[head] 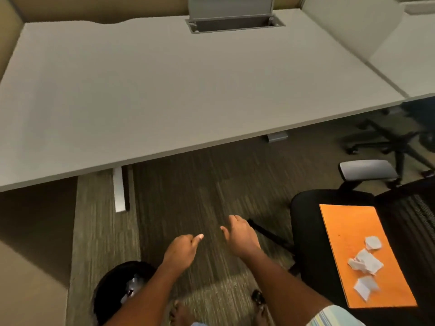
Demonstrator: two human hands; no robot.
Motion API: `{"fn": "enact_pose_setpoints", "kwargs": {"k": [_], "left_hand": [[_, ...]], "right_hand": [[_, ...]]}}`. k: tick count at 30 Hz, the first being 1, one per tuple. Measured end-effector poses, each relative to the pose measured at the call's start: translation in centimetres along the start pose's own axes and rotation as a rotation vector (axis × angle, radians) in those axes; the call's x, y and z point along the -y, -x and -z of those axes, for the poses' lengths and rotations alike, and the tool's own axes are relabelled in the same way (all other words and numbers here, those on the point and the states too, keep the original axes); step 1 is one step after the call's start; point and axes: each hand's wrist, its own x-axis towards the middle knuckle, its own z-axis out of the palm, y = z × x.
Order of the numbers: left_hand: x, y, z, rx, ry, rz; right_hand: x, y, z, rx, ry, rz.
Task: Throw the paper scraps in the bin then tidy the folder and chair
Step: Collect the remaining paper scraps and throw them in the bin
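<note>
Two bare forearms reach forward from the bottom edge, over striped carpet. The left hand is curled loosely with the thumb stuck out, and holds nothing; the right hand is bent downward at the wrist with its fingers relaxed and partly apart, also holding nothing. Just below and left of the left forearm stands one round black bin, partly hidden by the arm; something pale and crumpled shows inside it, though what it is cannot be told. At the right stands one black office chair with a grey armrest pad. One orange folder lies flat on its seat, and on the folder's nearer half lie the paper scraps: three white clusters, one small piece farther up, a heap of several in the middle, and a folded one nearest; the exact count in the heap cannot be told. A wide grey desk fills the upper part of the view, with one open cable tray at its far edge. A second chair base shows beneath the desk at the right.
</note>
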Motion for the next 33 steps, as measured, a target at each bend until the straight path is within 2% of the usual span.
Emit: {"fn": "enact_pose_setpoints", "kwargs": {"k": [15,20,25,29,33], "left_hand": [[-17.5,-1.6,-11.4,0.141,-0.201,-0.194],[-23.5,-1.3,-16.4,0.181,-0.264,-0.253],[-28.6,-1.0,-22.3,0.263,-0.303,-0.345],[-31.7,0.2,-27.6,0.334,-0.313,-0.351],[-33.4,1.3,-32.8,0.412,-0.335,-0.444]], "right_hand": [[-19.0,4.7,7.3,-0.138,-0.172,-0.198],[-25.7,6.7,8.3,-0.191,-0.15,-0.265],[-32.5,8.2,9.2,-0.18,-0.121,-0.412],[-38.3,9.5,10.0,-0.174,-0.12,-0.515],[-44.0,10.5,10.7,-0.108,-0.169,-0.523]]}}
